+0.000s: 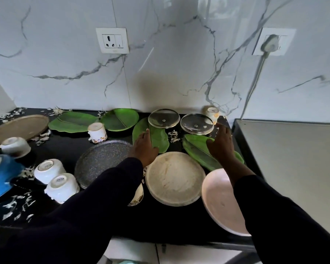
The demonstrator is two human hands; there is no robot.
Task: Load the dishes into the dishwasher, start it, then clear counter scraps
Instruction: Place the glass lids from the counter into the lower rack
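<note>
Dishes cover the black counter (171,218). My left hand (144,146) reaches forward with straight fingers over a green leaf-shaped plate (160,138). My right hand (220,142) hovers with spread fingers above another green leaf plate (196,149), just in front of a glass lid (196,124). A second glass lid (163,118) lies behind the left hand. A cream round plate (174,178) sits between my forearms, a pink plate (220,202) under my right arm, and a speckled grey plate (101,161) to the left. Neither hand holds anything.
Upside-down white cups (50,170) (62,187), a floral cup (97,132), a blue dish (0,176), a tan tray (17,127) and two more green plates (72,121) (120,119) stand to the left. White scraps (172,137) litter the counter. A steel appliance top (293,159) adjoins on the right.
</note>
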